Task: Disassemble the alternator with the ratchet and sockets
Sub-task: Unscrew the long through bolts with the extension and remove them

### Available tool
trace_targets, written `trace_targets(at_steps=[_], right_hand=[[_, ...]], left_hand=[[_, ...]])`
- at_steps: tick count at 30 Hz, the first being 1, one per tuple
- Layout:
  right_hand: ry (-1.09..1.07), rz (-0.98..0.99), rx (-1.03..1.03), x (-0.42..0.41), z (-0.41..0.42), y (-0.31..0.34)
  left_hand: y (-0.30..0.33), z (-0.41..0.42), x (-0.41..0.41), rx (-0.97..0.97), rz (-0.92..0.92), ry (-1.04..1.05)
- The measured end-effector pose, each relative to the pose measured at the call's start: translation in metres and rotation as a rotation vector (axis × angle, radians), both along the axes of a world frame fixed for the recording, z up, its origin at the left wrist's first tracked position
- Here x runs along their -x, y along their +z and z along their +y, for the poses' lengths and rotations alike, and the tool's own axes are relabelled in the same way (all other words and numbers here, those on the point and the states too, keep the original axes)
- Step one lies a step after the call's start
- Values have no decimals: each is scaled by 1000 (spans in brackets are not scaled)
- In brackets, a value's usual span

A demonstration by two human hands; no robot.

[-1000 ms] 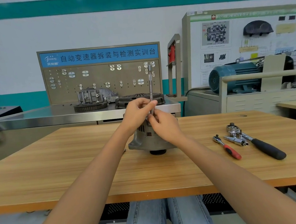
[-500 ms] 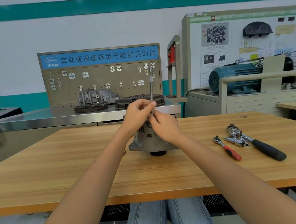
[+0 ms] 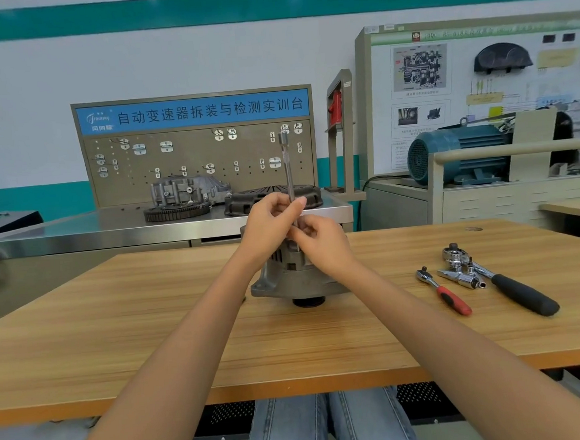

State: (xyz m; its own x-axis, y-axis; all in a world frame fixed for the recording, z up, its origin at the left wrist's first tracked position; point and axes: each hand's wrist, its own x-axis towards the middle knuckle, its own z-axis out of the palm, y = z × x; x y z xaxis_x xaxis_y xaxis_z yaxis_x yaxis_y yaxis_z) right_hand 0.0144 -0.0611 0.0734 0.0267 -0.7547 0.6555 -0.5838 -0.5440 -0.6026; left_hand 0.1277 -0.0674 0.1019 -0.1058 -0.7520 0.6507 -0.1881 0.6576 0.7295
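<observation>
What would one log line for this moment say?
both hands grip upright extension bar | bar on alternator | ratchets idle on table

Table: we see a wooden table [image 3: 119, 352] with a light striped grain and an orange front edge
Centre: the grey alternator [image 3: 286, 282] stands on it, resting on its dark pulley end
Right side: we count a small ratchet with a red handle [image 3: 444, 291], a larger ratchet with a black handle [image 3: 513, 290], and a cluster of chrome sockets [image 3: 460, 273] lying between them, close together
</observation>
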Motion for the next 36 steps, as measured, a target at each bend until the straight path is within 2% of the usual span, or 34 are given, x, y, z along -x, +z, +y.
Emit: trace_targets(at_steps=[5,9,12,16,20,25,32,36], right_hand=[[-2,90,-22,1,0,3],[-32,167,-30,2,-1,5],[-33,128,-10,3,-1,6],[-21,110,-48,3,-1,9],[-12,212,-83,3,2,18],[-45,382,-180,2,1,32],[27,332,-272,4,1,33],[57,301,-253,5,0,29]], left_hand=[[1,4,-3,-12,20,-42],[8,4,3,-59,3,77],[13,4,8,-65,-26,189],[14,5,14,-82,-8,230],[13,4,18,-74,-16,311],[13,12,15,-90,-84,243],[17,12,14,-92,-82,252],[19,9,15,-78,-102,291]])
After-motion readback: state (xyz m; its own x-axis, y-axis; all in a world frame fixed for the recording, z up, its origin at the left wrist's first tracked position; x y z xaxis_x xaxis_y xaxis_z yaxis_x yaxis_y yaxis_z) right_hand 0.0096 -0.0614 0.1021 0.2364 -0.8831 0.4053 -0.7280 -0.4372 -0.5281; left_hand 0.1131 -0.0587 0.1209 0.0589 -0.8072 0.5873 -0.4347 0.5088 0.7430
